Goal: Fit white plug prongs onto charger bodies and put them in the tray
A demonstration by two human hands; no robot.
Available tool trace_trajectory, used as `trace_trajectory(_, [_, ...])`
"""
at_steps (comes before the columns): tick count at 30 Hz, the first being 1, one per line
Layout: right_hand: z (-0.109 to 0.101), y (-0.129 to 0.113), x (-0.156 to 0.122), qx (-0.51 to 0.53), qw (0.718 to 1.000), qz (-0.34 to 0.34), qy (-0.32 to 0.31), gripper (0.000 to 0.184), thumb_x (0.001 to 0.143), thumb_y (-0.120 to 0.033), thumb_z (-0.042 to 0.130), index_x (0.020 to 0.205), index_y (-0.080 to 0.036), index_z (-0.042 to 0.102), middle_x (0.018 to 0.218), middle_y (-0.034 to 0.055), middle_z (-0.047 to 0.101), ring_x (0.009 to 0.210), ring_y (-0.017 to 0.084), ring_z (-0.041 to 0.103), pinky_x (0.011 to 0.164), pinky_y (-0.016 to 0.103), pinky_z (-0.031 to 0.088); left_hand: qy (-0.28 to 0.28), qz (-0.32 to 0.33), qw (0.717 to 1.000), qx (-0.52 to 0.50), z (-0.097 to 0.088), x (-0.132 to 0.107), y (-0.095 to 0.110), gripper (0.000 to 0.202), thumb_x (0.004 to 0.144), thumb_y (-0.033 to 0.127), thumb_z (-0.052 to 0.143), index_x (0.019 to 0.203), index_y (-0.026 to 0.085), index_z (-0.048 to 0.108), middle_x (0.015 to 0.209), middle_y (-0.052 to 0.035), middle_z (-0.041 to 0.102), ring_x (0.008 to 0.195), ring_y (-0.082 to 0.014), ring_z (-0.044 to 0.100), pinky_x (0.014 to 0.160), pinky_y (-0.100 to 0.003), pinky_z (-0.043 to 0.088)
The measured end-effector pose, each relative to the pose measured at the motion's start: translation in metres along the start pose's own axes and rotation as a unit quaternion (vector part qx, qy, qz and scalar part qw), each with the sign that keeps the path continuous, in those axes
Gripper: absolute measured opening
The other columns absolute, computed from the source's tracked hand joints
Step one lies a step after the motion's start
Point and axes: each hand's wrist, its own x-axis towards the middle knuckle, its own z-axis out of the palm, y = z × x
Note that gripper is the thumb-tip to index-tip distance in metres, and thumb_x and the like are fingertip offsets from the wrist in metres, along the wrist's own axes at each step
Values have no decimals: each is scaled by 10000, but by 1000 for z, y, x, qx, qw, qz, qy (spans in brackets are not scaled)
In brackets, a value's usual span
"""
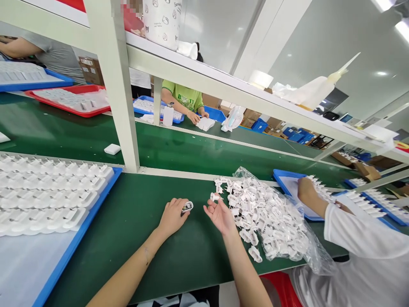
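Observation:
My left hand is closed around a small white plastic housing, whose open end faces right and shows dark parts inside. To its right, my right hand is palm up and pinches a small white plastic end piece at the fingertips. Just beyond that hand spreads a heap of similar white plastic pieces, partly on a clear plastic bag. One loose piece lies at the near edge of the heap.
Left of me, a blue tray holds rows of white housings with wires. A shelf post rises at the bench's back edge. A co-worker's arm reaches over another blue tray at right. One white housing lies on the green strip behind.

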Motion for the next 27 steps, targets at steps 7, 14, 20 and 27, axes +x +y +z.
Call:
trace_trajectory(7, [9, 28, 4, 15, 997, -10, 76, 251, 761, -417, 689, 798, -228, 528, 506, -114, 426, 372, 36, 356, 456, 174, 426, -9, -11, 996, -89, 7, 2, -12, 489, 769, 283, 595, 1231, 236, 441, 1113, -67, 588, 1039, -256, 489, 867, -395, 367])
trace_trajectory(14, [21, 29, 15, -370, 923, -96, 38, 196, 802, -369, 627, 889, -230, 520, 819, -22, 636, 602, 134, 629, 631, 291, 519, -50, -2, 975, -216, -3, 10, -20, 153, 737, 216, 592, 884, 219, 548, 906, -13, 594, 908, -209, 496, 793, -332, 401])
trace_trajectory(20, [40, 20, 22, -584, 799, -132, -63, 162, 848, -293, 539, 966, -239, 636, 1014, 39, 683, 1025, 230, 601, 921, 375, 447, -44, -7, 974, -224, -5, 8, -21, 111, 757, 229, 596, 836, 206, 521, 841, -2, 573, 865, -197, 485, 742, -315, 401])
trace_trajectory(27, [46, 20, 22, -652, 739, -127, -111, 228, 877, -265, 484, 1050, -255, 632, 994, 24, 686, 879, 204, 634, 800, 312, 473, -44, -2, 975, -218, -7, 7, -19, 93, 775, 229, 582, 827, 202, 509, 851, -10, 577, 867, -205, 490, 759, -330, 404])
